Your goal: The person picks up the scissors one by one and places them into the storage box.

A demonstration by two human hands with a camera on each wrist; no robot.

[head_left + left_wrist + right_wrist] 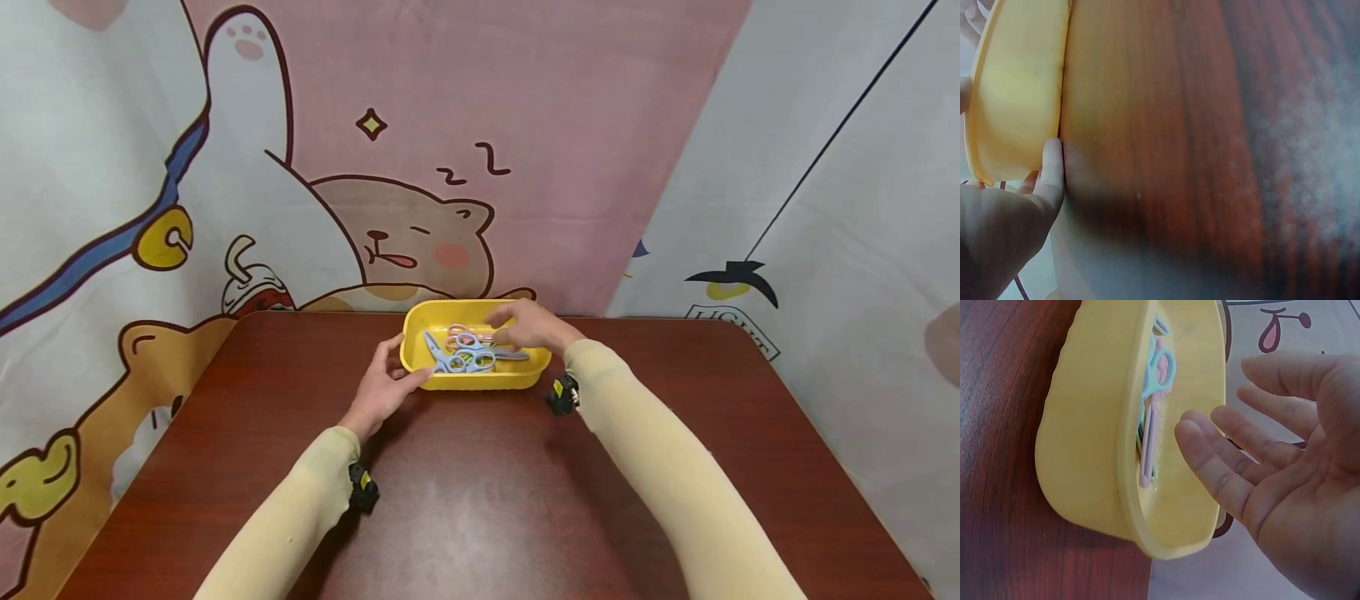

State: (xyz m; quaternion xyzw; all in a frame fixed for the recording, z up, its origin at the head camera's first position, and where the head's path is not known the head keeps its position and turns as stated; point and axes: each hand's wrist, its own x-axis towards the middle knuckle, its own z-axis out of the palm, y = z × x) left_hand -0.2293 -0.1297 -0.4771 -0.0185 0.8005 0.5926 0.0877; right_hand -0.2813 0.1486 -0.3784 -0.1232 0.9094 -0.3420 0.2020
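Note:
A yellow plastic basket (480, 382) stands at the far side of the table, with light blue scissors (481, 360), pink scissors (1150, 440) and a partly covered green item in it. My left hand (381, 390) holds the basket's left end, its thumb over the near rim and its other fingers against the side, some of them low near the table. Above the basket's right part hovers my right hand (528, 324), fingers spread and loosely bent. Nothing lies between those fingers, and the right wrist view shows them apart from the scissors.
The dark red-brown table (480, 492) stretches toward me in front of the basket. Right behind its far edge hangs a cartoon-printed cloth (570, 167), which also runs along both sides. A small black device (363, 489) is strapped to each wrist.

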